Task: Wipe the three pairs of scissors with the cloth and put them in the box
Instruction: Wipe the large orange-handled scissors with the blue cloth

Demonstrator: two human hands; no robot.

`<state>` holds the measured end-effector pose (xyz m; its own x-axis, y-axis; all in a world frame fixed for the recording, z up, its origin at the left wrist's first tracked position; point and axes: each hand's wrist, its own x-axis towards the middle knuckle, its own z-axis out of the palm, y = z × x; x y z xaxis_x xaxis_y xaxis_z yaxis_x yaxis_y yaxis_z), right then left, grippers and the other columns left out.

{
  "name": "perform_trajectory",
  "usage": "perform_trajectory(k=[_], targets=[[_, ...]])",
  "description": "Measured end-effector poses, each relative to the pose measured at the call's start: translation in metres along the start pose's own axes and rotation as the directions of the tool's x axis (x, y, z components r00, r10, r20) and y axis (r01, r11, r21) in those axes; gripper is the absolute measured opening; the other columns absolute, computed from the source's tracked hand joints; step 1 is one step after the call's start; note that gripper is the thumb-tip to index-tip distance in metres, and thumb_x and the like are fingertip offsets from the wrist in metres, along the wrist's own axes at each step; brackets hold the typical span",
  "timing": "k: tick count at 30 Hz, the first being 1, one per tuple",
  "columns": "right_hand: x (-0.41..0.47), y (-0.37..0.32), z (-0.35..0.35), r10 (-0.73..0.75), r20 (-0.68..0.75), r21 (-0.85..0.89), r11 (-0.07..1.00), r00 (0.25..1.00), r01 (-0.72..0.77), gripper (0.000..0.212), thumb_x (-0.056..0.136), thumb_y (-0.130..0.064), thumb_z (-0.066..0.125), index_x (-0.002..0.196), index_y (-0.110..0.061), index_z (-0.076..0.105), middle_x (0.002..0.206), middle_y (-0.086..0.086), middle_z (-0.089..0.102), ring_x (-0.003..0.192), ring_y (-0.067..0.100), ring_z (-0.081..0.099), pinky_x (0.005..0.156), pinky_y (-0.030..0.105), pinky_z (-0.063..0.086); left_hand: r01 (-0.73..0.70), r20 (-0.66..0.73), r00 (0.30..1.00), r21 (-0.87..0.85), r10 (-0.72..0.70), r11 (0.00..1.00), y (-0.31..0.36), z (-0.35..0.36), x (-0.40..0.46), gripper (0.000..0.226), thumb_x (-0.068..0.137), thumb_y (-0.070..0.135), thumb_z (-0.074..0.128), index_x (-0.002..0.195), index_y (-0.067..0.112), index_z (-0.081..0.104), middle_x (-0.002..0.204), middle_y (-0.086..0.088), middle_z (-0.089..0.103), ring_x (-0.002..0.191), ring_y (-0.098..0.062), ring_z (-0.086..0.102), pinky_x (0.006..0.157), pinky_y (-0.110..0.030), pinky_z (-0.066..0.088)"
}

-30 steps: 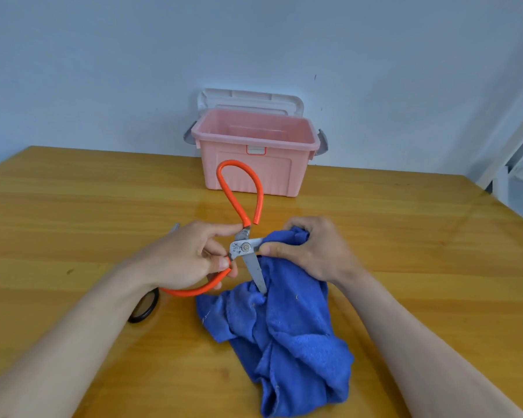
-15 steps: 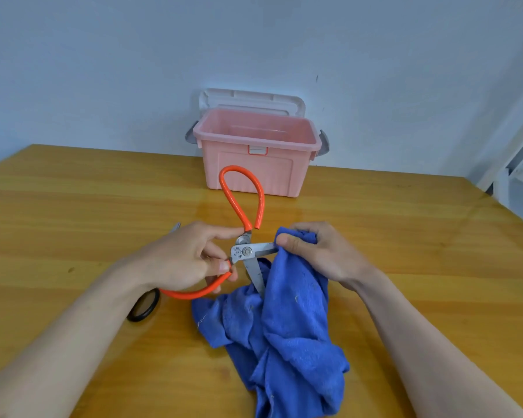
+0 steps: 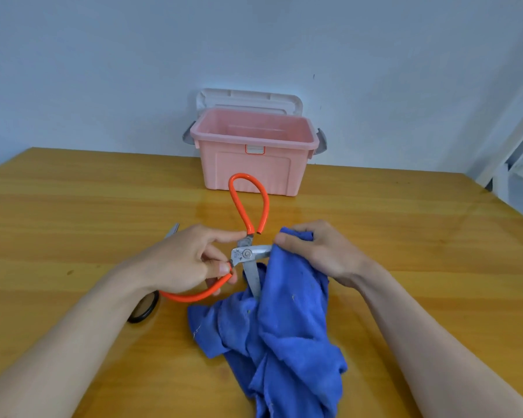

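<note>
My left hand (image 3: pixel 181 260) grips the orange-handled scissors (image 3: pixel 248 253) near the pivot, with the blades spread apart above the table. One blade points down into the blue cloth (image 3: pixel 287 324); the other runs right and is wrapped by cloth pinched in my right hand (image 3: pixel 320 251). A second pair of scissors with a black handle (image 3: pixel 142 310) lies on the table, mostly hidden under my left forearm, its metal tip (image 3: pixel 172 230) showing beyond the hand. The pink box (image 3: pixel 254 158) stands open at the back, by the wall.
The box's white lid (image 3: pixel 249 99) leans against the wall behind it. The wooden table (image 3: pixel 73 212) stretches wide to both sides. A white frame (image 3: pixel 514 152) stands off the table's right edge.
My right hand slid the cloth outward along the right-pointing blade, away from the pivot, then back a little toward it. The left hand keeps its grip on the scissors.
</note>
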<state>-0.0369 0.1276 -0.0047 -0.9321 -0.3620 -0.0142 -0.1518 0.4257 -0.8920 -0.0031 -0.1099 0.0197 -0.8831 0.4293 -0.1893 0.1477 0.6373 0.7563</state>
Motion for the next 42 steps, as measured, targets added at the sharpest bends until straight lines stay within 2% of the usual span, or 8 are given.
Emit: perform_trajectory(k=[4, 8, 13, 20, 25, 30, 34, 42], targets=[[-0.009, 0.0, -0.003, -0.029, 0.042, -0.053, 0.998, 0.999, 0.031, 0.015, 0.09, -0.024, 0.07, 0.088, -0.009, 0.071, 0.078, 0.011, 0.067, 0.071, 0.011, 0.059, 0.069, 0.026, 0.046, -0.008, -0.013, 1.0, 0.023, 0.008, 1.0, -0.001, -0.003, -0.001, 0.058, 0.097, 0.009, 0.056, 0.144, 0.034, 0.035, 0.087, 0.015, 0.076, 0.074, -0.011, 0.072, 0.082, -0.018, 0.052], [-0.005, -0.003, 0.014, -0.154, -0.179, -0.125, 0.983, 0.972, 0.133, 0.046, 0.077, -0.04, 0.081, 0.076, 0.003, 0.063, 0.067, 0.019, 0.058, 0.058, 0.015, 0.05, 0.052, 0.034, 0.039, -0.038, -0.045, 0.998, 0.026, 0.039, 0.999, 0.001, 0.0, 0.0, 0.06, 0.096, 0.009, 0.057, 0.142, 0.04, 0.034, 0.086, 0.015, 0.076, 0.075, -0.01, 0.071, 0.088, -0.026, 0.052], [-0.007, -0.011, 0.004, -0.225, -0.083, -0.097, 0.971, 0.971, 0.217, 0.055, 0.092, -0.029, 0.068, 0.064, 0.011, 0.042, 0.058, 0.01, 0.031, 0.053, 0.018, 0.03, 0.048, 0.028, 0.025, -0.067, -0.067, 0.995, 0.012, 0.067, 0.998, 0.004, -0.007, -0.005, 0.06, 0.095, 0.008, 0.059, 0.127, 0.053, 0.036, 0.085, 0.013, 0.076, 0.073, -0.012, 0.072, 0.088, -0.029, 0.054], [-0.009, -0.008, -0.01, -0.157, 0.067, 0.011, 0.988, 0.985, 0.157, 0.013, 0.095, -0.013, 0.063, 0.091, -0.008, 0.074, 0.088, 0.008, 0.075, 0.088, 0.026, 0.071, 0.084, 0.039, 0.056, -0.08, -0.076, 0.993, 0.064, 0.085, 0.995, 0.005, -0.011, -0.007, 0.061, 0.095, 0.008, 0.059, 0.126, 0.055, 0.036, 0.084, 0.017, 0.075, 0.075, -0.006, 0.071, 0.089, -0.024, 0.05], [-0.004, -0.009, 0.003, -0.209, -0.089, -0.144, 0.97, 0.974, 0.195, 0.034, 0.085, -0.029, 0.075, 0.069, -0.002, 0.064, 0.055, 0.001, 0.044, 0.051, 0.011, 0.039, 0.049, 0.023, 0.032, -0.079, -0.08, 0.993, 0.054, 0.083, 0.995, 0.004, -0.008, -0.004, 0.061, 0.095, 0.008, 0.059, 0.128, 0.054, 0.035, 0.085, 0.015, 0.076, 0.076, -0.01, 0.072, 0.092, -0.029, 0.052], [-0.003, -0.013, 0.0, -0.26, -0.108, -0.154, 0.958, 0.96, 0.242, 0.057, 0.09, -0.032, 0.07, 0.061, 0.007, 0.039, 0.053, 0.0, 0.028, 0.048, 0.011, 0.027, 0.046, 0.021, 0.024, -0.095, -0.085, 0.992, 0.042, 0.098, 0.995, 0.006, -0.011, -0.006, 0.06, 0.094, 0.01, 0.059, 0.128, 0.053, 0.035, 0.085, 0.015, 0.076, 0.077, -0.007, 0.071, 0.096, -0.03, 0.048], [-0.005, -0.012, -0.01, -0.24, -0.084, -0.119, 0.966, 0.967, 0.229, 0.048, 0.095, -0.025, 0.064, 0.071, 0.014, 0.05, 0.059, 0.009, 0.038, 0.054, 0.017, 0.037, 0.051, 0.024, 0.03, -0.103, -0.082, 0.991, 0.052, 0.107, 0.993, 0.008, -0.012, -0.006, 0.06, 0.094, 0.01, 0.059, 0.129, 0.053, 0.035, 0.086, 0.016, 0.076, 0.078, -0.002, 0.07, 0.095, -0.024, 0.043], [-0.004, 0.004, -0.03, -0.112, -0.367, -0.057, 0.994, 0.924, 0.098, 0.049, 0.095, -0.025, 0.064, 0.058, -0.013, 0.035, 0.054, -0.003, 0.031, 0.05, 0.012, 0.031, 0.049, 0.024, 0.027, -0.111, -0.256, 0.964, -0.167, 0.066, 0.98, -0.004, -0.033, -0.013, 0.061, 0.092, 0.0, 0.059, 0.126, 0.049, 0.043, 0.084, 0.004, 0.077, 0.072, -0.014, 0.072, 0.08, -0.017, 0.052]])
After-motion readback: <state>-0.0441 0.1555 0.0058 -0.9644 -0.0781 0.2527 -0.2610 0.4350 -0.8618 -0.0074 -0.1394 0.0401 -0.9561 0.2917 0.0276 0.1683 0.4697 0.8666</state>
